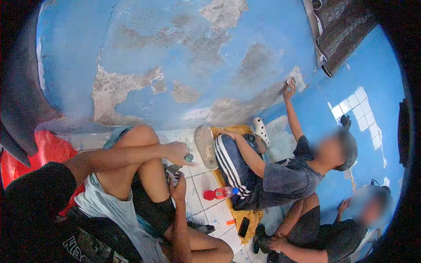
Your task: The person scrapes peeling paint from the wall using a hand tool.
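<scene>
My left hand (pixel 176 153) is closed around a small dark thing with a green, round end (pixel 188 157), held out over the tiled floor. Just below it, my right hand (pixel 178 188) has its fingers curled on a small grey-black thing (pixel 174 170), too blurred to name. The two hands are close together in front of my bent knee (pixel 144 136). A bottle of red liquid with a blue cap (pixel 220 193) lies to the right of my hands.
Peeling blue wall (pixel 175 52) rises ahead. To the right, one person (pixel 285 184) presses a hand to the wall; another (pixel 333 241) sits lower. A yellow cloth (pixel 252 217), phone (pixel 244 227), beige shoe (pixel 205 147) and white clog (pixel 260 127) are on the floor. Red material (pixel 48 153) is at left.
</scene>
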`<state>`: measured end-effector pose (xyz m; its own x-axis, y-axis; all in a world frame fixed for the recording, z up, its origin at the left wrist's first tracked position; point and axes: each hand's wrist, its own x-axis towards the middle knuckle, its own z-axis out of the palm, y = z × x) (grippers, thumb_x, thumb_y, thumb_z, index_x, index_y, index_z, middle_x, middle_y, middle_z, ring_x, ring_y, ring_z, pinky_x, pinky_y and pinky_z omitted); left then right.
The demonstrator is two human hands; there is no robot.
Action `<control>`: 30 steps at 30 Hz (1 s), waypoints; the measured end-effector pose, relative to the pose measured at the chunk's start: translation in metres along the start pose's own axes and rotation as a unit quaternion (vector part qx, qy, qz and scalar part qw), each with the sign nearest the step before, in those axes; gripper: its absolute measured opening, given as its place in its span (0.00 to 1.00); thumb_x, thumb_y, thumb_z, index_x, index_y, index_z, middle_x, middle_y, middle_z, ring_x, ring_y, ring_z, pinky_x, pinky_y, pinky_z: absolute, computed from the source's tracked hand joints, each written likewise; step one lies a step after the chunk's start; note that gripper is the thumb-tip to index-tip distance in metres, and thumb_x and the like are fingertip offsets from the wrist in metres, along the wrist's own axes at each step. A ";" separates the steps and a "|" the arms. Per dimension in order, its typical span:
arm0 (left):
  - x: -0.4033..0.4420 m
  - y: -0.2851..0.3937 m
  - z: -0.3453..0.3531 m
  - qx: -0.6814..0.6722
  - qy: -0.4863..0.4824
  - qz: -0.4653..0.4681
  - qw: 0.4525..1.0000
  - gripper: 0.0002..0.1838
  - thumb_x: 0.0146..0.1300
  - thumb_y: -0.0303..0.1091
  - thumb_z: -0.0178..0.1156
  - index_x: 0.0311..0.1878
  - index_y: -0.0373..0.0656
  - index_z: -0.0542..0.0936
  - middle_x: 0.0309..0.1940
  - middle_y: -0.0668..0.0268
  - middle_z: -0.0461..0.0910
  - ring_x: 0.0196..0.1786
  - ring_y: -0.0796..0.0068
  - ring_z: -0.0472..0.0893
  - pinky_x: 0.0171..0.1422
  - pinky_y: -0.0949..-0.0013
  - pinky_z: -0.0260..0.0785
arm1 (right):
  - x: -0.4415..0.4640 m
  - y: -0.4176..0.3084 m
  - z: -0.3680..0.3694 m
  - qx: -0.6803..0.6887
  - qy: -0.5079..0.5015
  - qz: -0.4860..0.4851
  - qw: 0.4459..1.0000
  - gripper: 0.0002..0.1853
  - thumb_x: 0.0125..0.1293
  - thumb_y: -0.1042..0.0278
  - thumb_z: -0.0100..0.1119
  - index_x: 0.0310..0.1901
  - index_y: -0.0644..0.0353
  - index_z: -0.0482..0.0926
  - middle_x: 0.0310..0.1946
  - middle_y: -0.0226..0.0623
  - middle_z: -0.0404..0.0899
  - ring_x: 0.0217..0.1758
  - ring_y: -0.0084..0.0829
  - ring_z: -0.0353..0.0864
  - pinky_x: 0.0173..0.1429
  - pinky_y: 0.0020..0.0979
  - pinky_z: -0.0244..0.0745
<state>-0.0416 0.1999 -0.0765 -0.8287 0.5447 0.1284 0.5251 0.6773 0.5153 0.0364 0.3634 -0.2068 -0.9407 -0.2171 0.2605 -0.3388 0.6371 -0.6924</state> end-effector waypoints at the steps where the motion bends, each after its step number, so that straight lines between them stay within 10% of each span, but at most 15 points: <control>1: 0.001 0.000 0.001 0.007 0.024 0.001 1.000 0.38 0.52 0.68 0.54 0.23 0.31 0.78 0.22 0.45 0.77 0.29 0.48 0.79 0.37 0.53 0.72 | 0.000 0.001 0.000 -0.008 0.020 -0.020 1.000 0.20 0.58 0.65 0.61 0.48 0.68 0.69 0.37 0.50 0.76 0.41 0.45 0.75 0.46 0.39 0.70; 12: -0.010 0.012 -0.018 -0.075 0.012 -0.013 0.997 0.34 0.53 0.65 0.55 0.23 0.34 0.78 0.20 0.49 0.77 0.27 0.51 0.79 0.35 0.55 0.71 | -0.001 0.006 0.000 -0.096 0.051 -0.046 0.993 0.10 0.60 0.65 0.58 0.33 0.65 0.77 0.30 0.46 0.78 0.34 0.43 0.78 0.40 0.37 0.71; 30: -0.020 0.023 -0.013 -0.158 -0.067 0.139 0.975 0.26 0.58 0.53 0.58 0.22 0.34 0.77 0.17 0.52 0.75 0.19 0.60 0.74 0.28 0.58 0.65 | -0.004 0.004 0.001 -0.132 0.032 -0.083 0.987 0.10 0.62 0.65 0.55 0.37 0.64 0.76 0.31 0.49 0.77 0.35 0.49 0.76 0.39 0.46 0.69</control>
<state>-0.0154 0.1984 -0.0560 -0.6193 0.7596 0.1987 0.6215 0.3195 0.7153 0.0386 0.3666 -0.2114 -0.8666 -0.2939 0.4033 -0.4649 0.7693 -0.4383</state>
